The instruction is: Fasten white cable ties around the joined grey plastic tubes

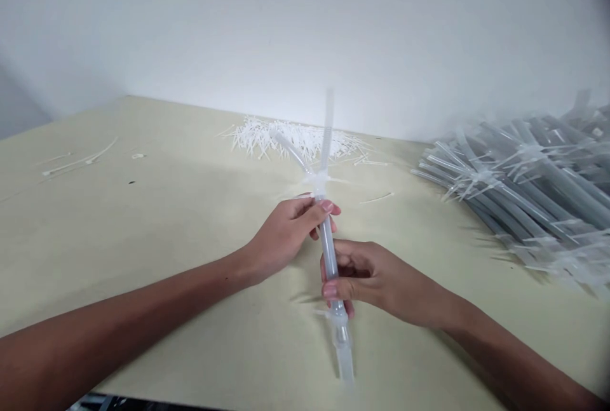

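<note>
Both my hands hold a bundle of clear plastic tubes (328,239) above the pale tabletop (166,220). My left hand (286,233) pinches the bundle just below a white cable tie (318,180), where the tubes fork apart toward the wall. My right hand (366,277) is closed around the bundle lower down, thumb on top, just above a second tie (339,319). The near end of the tubes points toward me.
A heap of white cable ties (295,138) lies at the back of the table by the wall. A large pile of tied tube bundles (528,188) fills the right side. A few loose ties (81,160) lie at the far left.
</note>
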### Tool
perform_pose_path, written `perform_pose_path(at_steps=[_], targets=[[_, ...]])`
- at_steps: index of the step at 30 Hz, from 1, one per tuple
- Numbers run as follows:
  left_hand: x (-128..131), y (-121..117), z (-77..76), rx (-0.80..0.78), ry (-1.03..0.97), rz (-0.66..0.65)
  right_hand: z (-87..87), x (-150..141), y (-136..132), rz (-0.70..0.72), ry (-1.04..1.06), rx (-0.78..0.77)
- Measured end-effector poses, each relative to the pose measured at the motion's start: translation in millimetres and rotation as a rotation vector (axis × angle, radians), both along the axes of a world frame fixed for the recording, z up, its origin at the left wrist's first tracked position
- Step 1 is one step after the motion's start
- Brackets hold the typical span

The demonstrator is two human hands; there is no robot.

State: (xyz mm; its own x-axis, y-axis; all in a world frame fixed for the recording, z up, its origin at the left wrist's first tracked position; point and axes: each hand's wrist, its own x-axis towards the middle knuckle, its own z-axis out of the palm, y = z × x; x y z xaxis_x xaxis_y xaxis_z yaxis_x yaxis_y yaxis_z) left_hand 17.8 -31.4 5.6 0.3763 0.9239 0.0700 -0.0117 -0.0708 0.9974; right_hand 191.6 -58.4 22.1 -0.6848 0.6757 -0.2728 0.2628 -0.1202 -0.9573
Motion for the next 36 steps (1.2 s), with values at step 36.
perform_pose_path(at_steps=[36], targets=[[7.8, -9.1, -4.9, -0.134, -0.102, -0.174, -11.1, 17.1, 28.7, -0.374, 0.498, -0.139]])
